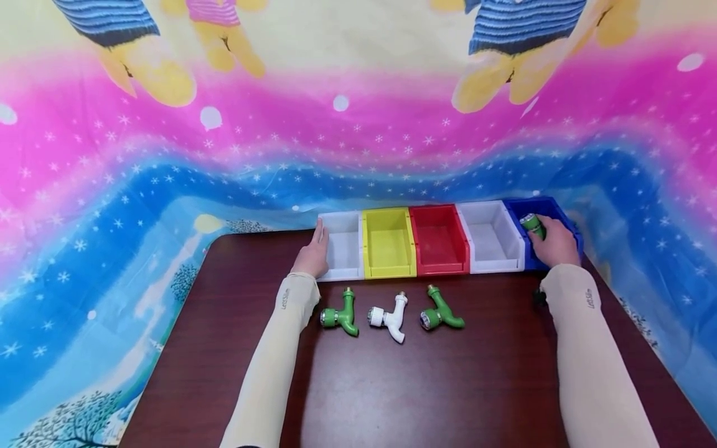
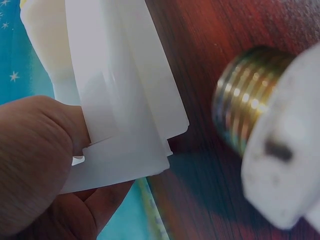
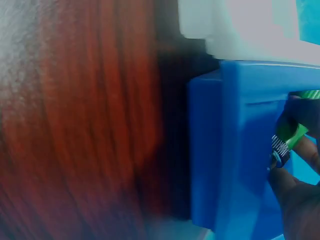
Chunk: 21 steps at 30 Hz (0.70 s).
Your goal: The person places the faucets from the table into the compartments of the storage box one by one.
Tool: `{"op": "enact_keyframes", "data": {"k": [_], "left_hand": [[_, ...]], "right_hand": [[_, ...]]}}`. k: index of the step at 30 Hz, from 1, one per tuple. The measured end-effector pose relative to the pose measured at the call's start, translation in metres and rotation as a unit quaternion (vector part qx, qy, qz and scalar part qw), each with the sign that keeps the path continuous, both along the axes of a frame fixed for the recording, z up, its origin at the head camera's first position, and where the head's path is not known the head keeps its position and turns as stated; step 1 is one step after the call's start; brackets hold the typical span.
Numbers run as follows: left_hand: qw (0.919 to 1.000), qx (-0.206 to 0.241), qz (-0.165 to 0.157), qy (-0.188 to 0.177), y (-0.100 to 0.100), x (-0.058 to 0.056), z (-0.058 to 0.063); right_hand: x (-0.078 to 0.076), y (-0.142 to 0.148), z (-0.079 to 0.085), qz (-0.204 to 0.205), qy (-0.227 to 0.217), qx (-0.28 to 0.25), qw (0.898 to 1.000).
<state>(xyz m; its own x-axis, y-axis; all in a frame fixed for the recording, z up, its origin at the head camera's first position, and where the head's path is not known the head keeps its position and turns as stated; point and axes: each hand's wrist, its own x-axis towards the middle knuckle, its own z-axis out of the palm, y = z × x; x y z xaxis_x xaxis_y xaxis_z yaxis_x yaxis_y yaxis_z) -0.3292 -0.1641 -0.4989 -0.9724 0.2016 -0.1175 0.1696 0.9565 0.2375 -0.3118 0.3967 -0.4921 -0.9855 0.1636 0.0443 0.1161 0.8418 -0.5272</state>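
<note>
1. The right hand (image 1: pixel 556 244) grips a silver-faced green tap (image 1: pixel 536 226) at the mouth of the smooth blue bin (image 3: pixel 230 150), the table's (image 1: pixel 437 389) 2 o'clock.
2. The left hand (image 1: pixel 312 255) pinches the thin plastic wall of a white bin (image 1: pixel 343 246), toward 11 o'clock.
3. A curved white tap (image 1: pixel 395 315) with a threaded metal tip lies at 6 o'clock from the yellow bin (image 1: pixel 389 241), other green taps (image 1: pixel 445 313) at 9 and 3.
</note>
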Motion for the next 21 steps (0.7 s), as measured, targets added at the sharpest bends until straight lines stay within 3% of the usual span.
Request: {"op": "enact_keyframes", "data": {"k": [7, 21], "left_hand": [[1.0, 0.001, 0.005, -0.003, 0.0, 0.0, 0.0], [0.9999, -0.001, 0.008, 0.006, 0.002, 0.004, 0.003]], "right_hand": [[-0.004, 0.004, -0.014, 0.006, -0.013, -0.011, 1.0], [-0.009, 0.01, -0.017, 0.039, -0.053, 0.004, 0.998]]}}
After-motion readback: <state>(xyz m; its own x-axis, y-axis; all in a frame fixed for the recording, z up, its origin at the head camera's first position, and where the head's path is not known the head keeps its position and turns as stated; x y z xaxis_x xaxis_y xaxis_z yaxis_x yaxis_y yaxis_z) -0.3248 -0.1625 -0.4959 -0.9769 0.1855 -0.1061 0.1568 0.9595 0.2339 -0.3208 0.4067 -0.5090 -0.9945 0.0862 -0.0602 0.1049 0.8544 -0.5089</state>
